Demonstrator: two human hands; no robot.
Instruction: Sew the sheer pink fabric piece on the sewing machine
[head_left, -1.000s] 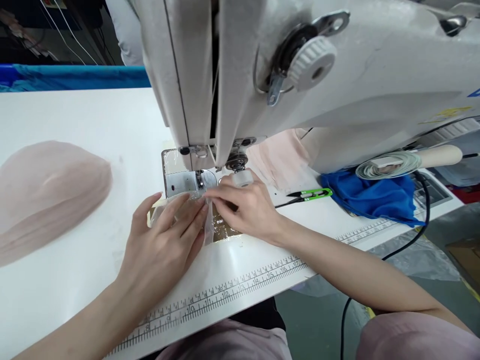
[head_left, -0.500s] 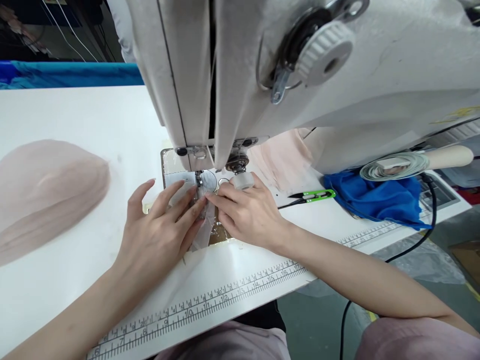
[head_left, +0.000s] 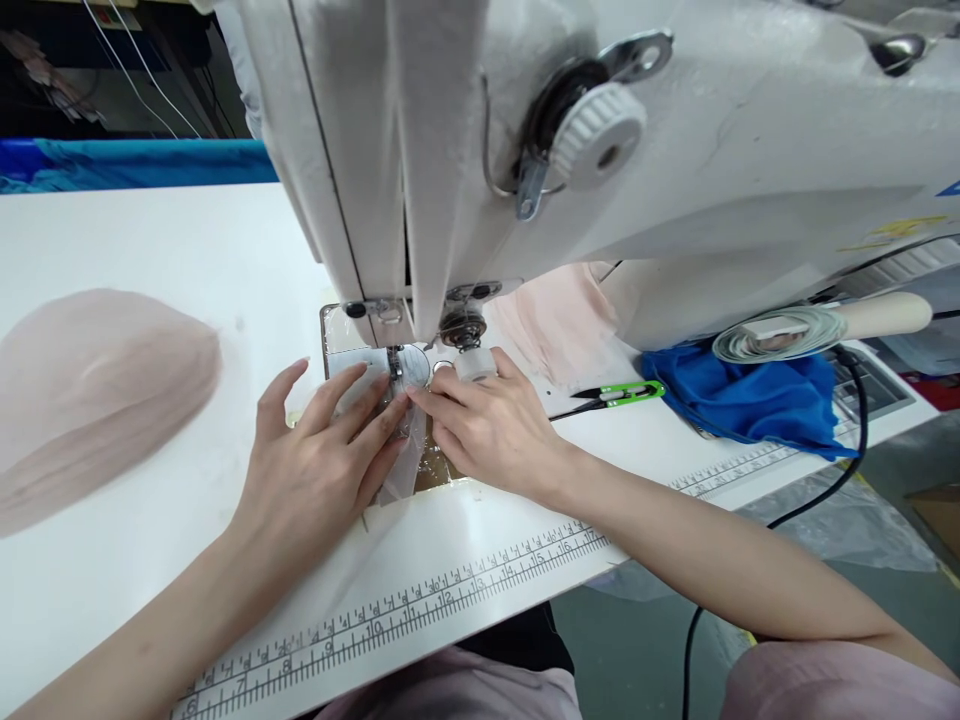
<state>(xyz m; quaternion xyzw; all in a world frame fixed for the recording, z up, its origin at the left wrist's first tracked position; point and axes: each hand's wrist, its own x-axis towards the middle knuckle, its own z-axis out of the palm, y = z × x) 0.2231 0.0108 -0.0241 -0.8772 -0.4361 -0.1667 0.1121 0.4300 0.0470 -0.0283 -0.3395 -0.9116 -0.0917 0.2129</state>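
Observation:
Close in front of the presser foot point(head_left: 395, 362) of a white sewing machine point(head_left: 697, 130), both hands are at a narrow strip of sheer pale fabric point(head_left: 406, 465). My left hand point(head_left: 315, 460) rests with spread fingers, its fingertips pressing the strip flat beside the foot. From the other side, my right hand point(head_left: 499, 425) has its thumb and fingers drawn together at the strip's edge, index fingertip almost touching the left fingers. What lies under the right fingers is partly hidden. Part of the strip hangs toward the table's front edge.
A folded sheer pink-beige piece point(head_left: 97, 390) lies on the left. Behind my right hand are pale peach fabric point(head_left: 562, 320) and green thread snips point(head_left: 626, 394). Blue cloth point(head_left: 750, 395) and a coiled pale tape point(head_left: 776, 335) sit further right. A printed ruler point(head_left: 420, 605) lines the front edge.
The view has shifted slightly, so the machine head appears a little lower and further left. Both hands keep nearly the same pose at the fabric strip.

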